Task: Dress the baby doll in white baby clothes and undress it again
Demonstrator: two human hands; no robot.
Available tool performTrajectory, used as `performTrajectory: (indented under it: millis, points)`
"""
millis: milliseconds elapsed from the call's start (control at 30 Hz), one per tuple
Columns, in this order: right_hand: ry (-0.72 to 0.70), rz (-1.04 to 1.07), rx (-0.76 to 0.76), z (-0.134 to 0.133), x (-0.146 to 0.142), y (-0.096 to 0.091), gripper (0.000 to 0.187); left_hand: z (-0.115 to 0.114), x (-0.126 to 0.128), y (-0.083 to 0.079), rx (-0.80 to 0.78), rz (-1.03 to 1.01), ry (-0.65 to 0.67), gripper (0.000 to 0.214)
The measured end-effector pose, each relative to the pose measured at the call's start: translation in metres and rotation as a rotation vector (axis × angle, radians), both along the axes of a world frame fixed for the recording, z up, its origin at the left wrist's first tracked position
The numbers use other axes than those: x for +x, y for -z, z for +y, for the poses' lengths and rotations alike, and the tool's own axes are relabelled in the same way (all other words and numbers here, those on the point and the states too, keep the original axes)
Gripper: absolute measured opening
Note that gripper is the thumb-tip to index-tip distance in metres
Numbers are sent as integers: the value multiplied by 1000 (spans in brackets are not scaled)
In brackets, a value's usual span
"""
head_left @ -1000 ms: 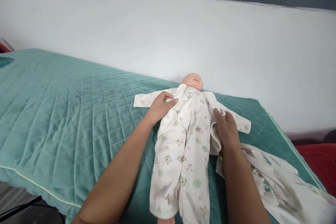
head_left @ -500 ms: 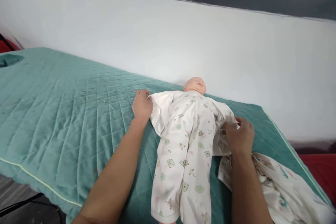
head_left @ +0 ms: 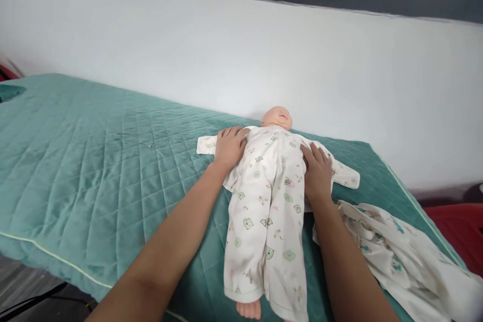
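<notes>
A baby doll [head_left: 277, 117] lies on its back on a green quilted bed [head_left: 94, 161], dressed in a white printed romper [head_left: 267, 211]. My left hand [head_left: 229, 146] rests flat on the romper's left shoulder and sleeve, fingers stretched out. My right hand [head_left: 317, 171] lies flat on the romper's right side by the other sleeve, fingers extended. One bare doll foot [head_left: 249, 309] sticks out of a trouser leg at the bottom.
A second crumpled white printed garment [head_left: 400, 256] lies on the bed to the right of my right arm. A white wall [head_left: 241, 55] runs behind the bed. Something red [head_left: 460, 231] sits beyond the bed's right edge.
Both hands pulled the sleeves outward half a second ago; now they have come back in and press flat on the romper's shoulders, with the sleeves spread out to each side.
</notes>
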State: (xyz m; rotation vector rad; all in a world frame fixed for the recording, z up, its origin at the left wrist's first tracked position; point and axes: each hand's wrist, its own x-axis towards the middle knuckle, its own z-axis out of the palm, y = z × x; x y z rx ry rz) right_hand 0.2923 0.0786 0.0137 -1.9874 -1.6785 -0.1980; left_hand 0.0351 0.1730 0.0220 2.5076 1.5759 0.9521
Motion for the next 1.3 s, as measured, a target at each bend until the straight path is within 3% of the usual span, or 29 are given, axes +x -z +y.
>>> performTrajectory:
  millis: [167, 400, 767, 1000, 1300]
  points:
    - [127, -66, -48, -5, -3, 1, 57, -2, -3, -5, -44, 71, -92, 44]
    - [280, -13, -67, -3, -1, 0, 57, 4, -33, -4, -119, 45, -299, 43]
    - [323, -92, -68, 13, -1, -1, 50, -5, -32, -2, -200, 37, -197, 50]
    - [377, -15, -80, 16, -1, -2, 50, -9, -31, -4, -284, 29, -294, 55]
    - [389, 73, -11, 18, 1, -5, 50, -4, -27, -6, -278, 13, -247, 59]
